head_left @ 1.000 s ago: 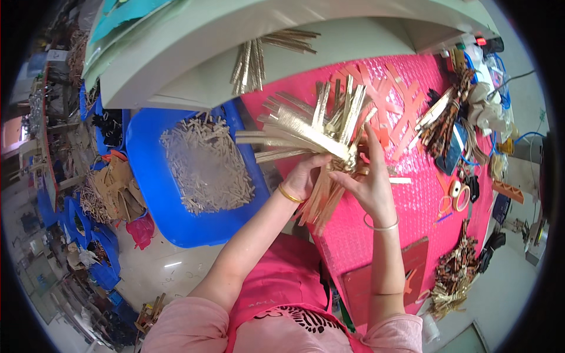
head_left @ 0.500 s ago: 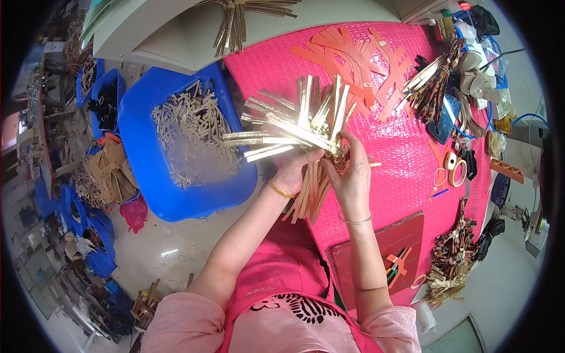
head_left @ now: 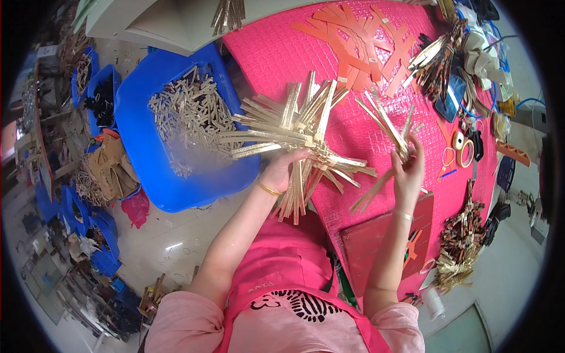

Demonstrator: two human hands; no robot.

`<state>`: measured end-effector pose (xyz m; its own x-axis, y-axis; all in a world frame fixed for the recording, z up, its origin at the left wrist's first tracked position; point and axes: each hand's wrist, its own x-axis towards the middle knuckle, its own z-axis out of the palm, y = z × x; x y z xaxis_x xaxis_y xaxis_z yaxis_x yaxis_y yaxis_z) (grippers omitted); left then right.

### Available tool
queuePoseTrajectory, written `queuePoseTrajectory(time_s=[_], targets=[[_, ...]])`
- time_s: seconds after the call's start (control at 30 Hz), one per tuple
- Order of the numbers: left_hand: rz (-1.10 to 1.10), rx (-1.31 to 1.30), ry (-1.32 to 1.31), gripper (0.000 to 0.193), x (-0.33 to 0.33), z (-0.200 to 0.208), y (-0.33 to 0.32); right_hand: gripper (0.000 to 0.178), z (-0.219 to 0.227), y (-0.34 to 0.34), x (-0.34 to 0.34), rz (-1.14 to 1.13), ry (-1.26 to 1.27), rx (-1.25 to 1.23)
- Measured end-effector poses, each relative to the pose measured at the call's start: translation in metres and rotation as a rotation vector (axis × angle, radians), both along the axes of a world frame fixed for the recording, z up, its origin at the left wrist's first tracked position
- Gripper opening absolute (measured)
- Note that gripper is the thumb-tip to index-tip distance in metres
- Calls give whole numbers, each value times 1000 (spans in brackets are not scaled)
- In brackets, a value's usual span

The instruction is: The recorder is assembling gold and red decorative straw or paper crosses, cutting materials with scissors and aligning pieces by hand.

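Observation:
My left hand [head_left: 281,172] grips a thick bundle of gold strips [head_left: 294,130] that fan out on all sides, woven or folded together near the middle. Apart from it, to the right, my right hand [head_left: 409,167] pinches a smaller set of crossed gold strips [head_left: 385,125] between thumb and fingers. Both pieces are held above a table with a shiny pink cover [head_left: 276,59]. The fingers of my left hand are partly hidden behind the bundle.
Left of the table stands a blue tub [head_left: 138,170] full of short strip pieces. Coral-orange strips [head_left: 353,53] lie at the table's far side. A dark red board [head_left: 376,235] is near my right forearm. Tape rolls [head_left: 466,154] and dark patterned strip bundles [head_left: 462,226] line the right edge.
My right hand has moved right, away from the large bundle, and now carries a smaller crossed gold piece apart from it. My left hand still holds the bundle, nearly in place.

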<state>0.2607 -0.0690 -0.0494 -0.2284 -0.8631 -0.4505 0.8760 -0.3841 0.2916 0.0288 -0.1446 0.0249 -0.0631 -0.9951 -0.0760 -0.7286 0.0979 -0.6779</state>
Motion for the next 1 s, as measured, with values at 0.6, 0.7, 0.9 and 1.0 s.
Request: queuePoseTrajectory(time_s=[0.6, 0.7, 0.9, 1.0], targets=[[-148, 18, -7, 32, 17, 11, 19, 28, 38, 58, 117, 203, -98, -89], [-223, -38, -113, 33, 12, 10, 21, 28, 21, 54, 141, 324, 218, -177], [-123, -63, -52, 34, 10, 8, 24, 30, 16, 51, 119, 267, -75, 18], [-46, -92, -154, 40, 9, -3, 20, 24, 38, 57, 96, 125, -259, 8]])
